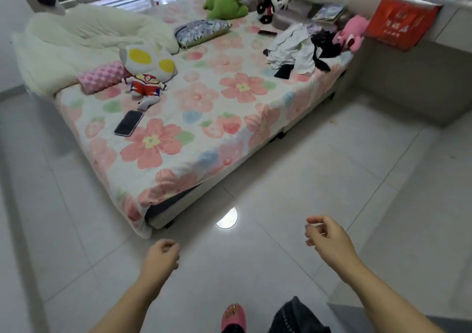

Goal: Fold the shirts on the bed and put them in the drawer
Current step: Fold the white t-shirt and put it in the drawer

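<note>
**Walking up to the bed, no shirt taken yet**

Head view. The person stands on the tiled floor (306, 166) at the bottom of the frame, and one pink slipper (233, 316) shows at the lower edge. The bed (204, 133) fills the middle and upper left. Both hands hang over the floor, well apart from the bed cover.

The left hand (161, 256), at lower centre, has its fingers loosely curled and holds nothing. The right hand (328, 238), at lower right of centre, has half-bent, relaxed fingers, and nothing is between them.

The shirts (293, 51) lie in one crumpled heap of white and black pieces in the upper right of the frame. The heap is at the edge of the bed, beside a pink plush toy (351, 35), and far from both hands. A dark phone (129, 123) lies on the flowered cover at the middle left. No drawer is seen in this view.

In my judgement the task is at its very first step, the approach, and nothing looks folded. The next move calls for walking toward the upper right. Then one shirt must be drawn out of the tangled heap and spread on a free part of the cover. This needs some care, so that the other pieces do not slide off the edge.
</note>
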